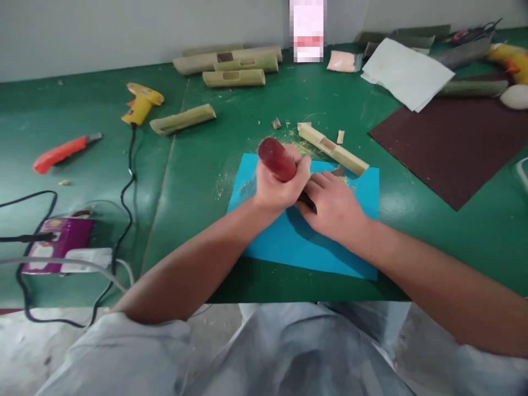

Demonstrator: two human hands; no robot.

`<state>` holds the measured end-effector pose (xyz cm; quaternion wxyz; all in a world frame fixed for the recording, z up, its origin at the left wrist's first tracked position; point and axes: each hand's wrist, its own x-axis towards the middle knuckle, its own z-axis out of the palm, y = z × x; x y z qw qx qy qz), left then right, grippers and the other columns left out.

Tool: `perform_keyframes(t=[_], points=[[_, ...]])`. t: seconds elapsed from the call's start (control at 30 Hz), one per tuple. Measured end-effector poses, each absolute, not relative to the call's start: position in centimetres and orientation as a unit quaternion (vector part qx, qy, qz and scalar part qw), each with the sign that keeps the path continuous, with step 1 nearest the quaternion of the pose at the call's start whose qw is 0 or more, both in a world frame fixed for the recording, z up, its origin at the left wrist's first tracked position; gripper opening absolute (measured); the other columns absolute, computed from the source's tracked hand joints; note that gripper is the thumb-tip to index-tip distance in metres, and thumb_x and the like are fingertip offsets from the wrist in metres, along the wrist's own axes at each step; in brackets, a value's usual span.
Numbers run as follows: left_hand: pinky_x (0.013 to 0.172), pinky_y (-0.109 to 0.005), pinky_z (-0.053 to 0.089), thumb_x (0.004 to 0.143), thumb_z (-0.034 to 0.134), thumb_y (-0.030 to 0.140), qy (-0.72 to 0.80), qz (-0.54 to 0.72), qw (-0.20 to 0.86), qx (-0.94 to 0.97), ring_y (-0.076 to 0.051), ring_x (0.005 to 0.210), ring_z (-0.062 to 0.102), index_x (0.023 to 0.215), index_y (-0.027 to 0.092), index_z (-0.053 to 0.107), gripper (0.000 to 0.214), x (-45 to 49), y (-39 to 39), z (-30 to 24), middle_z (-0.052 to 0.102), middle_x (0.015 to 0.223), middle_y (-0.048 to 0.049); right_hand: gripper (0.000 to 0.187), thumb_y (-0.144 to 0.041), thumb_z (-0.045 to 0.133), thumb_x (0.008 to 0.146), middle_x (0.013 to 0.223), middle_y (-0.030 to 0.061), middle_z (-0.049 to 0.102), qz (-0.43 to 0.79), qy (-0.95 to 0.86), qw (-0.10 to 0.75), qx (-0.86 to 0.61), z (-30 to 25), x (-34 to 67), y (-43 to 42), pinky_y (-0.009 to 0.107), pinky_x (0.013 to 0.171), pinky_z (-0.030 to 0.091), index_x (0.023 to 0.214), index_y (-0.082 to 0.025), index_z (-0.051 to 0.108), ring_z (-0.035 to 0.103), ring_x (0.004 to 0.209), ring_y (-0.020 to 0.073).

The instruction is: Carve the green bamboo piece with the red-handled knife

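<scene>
A red-handled tool (275, 158) is clamped by the fingers of the left hand (278, 190); the right hand (335, 208) is closed, fingers together, over a bamboo piece (334, 149).

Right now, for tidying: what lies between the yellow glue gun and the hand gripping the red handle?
In the head view, one bamboo piece lies between glue gun and left hand.

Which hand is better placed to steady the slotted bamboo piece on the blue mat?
Right, probably. The right hand lies on the blue mat just short of the slotted bamboo piece; the left hand is closed round the red-handled tool.
</scene>
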<state>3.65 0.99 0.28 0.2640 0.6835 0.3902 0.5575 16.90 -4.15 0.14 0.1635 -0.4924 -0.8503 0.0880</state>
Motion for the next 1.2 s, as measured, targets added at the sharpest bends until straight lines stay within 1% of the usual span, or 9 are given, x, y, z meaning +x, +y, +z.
perform_keyframes(t=[0.07,0.17,0.33,0.43,0.53,0.77,0.97,1.07,1.2], points=[[0.051,-0.031,0.033,0.09,0.068,0.038,0.365,0.564,0.273,0.688,-0.01,0.051,0.035,0.054,0.021,0.034,0.052,3.6,1.1,0.1,0.037,0.054,0.0027,0.022,-0.029,0.055,0.099,0.099,0.0146,0.071,0.088,-0.852,0.172,-0.486,0.0,16.9,-4.2,0.041,0.078,0.041,0.098,-0.012,0.07,0.058,0.092,0.0286],[0.049,-0.031,0.029,0.09,0.068,0.034,0.328,0.588,0.306,0.673,-0.009,0.049,0.037,0.053,0.02,0.038,0.049,3.1,1.2,-0.3,0.038,0.053,0.003,0.024,-0.031,0.055,0.1,0.095,0.0141,0.069,0.084,-0.852,0.176,-0.486,-0.1,16.9,-4.1,0.041,0.079,0.041,0.094,-0.013,0.07,0.057,0.091,0.0285],[0.044,-0.028,0.03,0.082,0.07,0.017,0.343,0.605,0.363,0.621,-0.008,0.044,0.039,0.047,0.02,0.044,0.043,2.8,1.6,-0.5,0.044,0.046,0.0038,0.021,-0.03,0.058,0.098,0.092,0.0138,0.067,0.084,-0.847,0.162,-0.5,0.0,17.1,-3.8,0.041,0.077,0.04,0.092,-0.013,0.07,0.055,0.09,0.0278],[0.042,-0.027,0.034,0.085,0.07,0.02,0.381,0.617,0.386,0.57,-0.008,0.042,0.041,0.05,0.02,0.05,0.041,3.2,1.9,-0.3,0.049,0.048,0.0035,0.02,-0.029,0.058,0.098,0.092,0.0129,0.067,0.084,-0.842,0.176,-0.504,0.1,17.2,-3.9,0.04,0.077,0.039,0.092,-0.015,0.07,0.054,0.09,0.0273],[0.043,-0.027,0.036,0.087,0.074,0.028,0.375,0.61,0.379,0.587,-0.008,0.042,0.042,0.053,0.02,0.053,0.041,3.6,2.1,-0.4,0.051,0.05,0.0038,0.018,-0.029,0.058,0.097,0.091,0.0122,0.066,0.084,-0.837,0.189,-0.506,0.1,17.2,-3.9,0.039,0.076,0.039,0.091,-0.016,0.07,0.053,0.089,0.0269],[0.048,-0.029,0.036,0.088,0.075,0.031,0.363,0.612,0.342,0.614,-0.009,0.048,0.044,0.052,0.02,0.051,0.044,3.5,2.2,-0.7,0.047,0.052,0.0032,0.017,-0.028,0.059,0.097,0.09,0.0112,0.065,0.081,-0.835,0.199,-0.506,-0.1,17.3,-4.0,0.039,0.075,0.038,0.09,-0.016,0.069,0.053,0.087,0.026],[0.05,-0.03,0.03,0.089,0.074,0.036,0.321,0.602,0.33,0.652,-0.009,0.05,0.04,0.051,0.019,0.044,0.052,3.7,2.2,-0.4,0.04,0.052,0.0027,0.02,-0.029,0.056,0.098,0.089,0.0112,0.064,0.079,-0.839,0.206,-0.498,-0.4,17.3,-4.0,0.039,0.074,0.038,0.088,-0.017,0.068,0.052,0.086,0.026],[0.048,-0.03,0.028,0.086,0.076,0.031,0.323,0.599,0.348,0.644,-0.009,0.048,0.038,0.049,0.019,0.043,0.051,3.5,1.9,-0.3,0.039,0.05,0.003,0.022,-0.029,0.055,0.099,0.09,0.0123,0.065,0.075,-0.846,0.195,-0.492,-0.4,17.2,-3.9,0.04,0.074,0.038,0.088,-0.016,0.068,0.053,0.086,0.027],[0.044,-0.029,0.025,0.082,0.073,0.019,0.335,0.6,0.415,0.597,-0.008,0.043,0.036,0.047,0.02,0.041,0.047,3.0,1.6,-0.4,0.039,0.044,0.0043,0.024,-0.029,0.052,0.101,0.092,0.0133,0.066,0.066,-0.849,0.176,-0.493,-0.1,17.0,-4.0,0.04,0.075,0.038,0.091,-0.015,0.069,0.053,0.089,0.0279]])
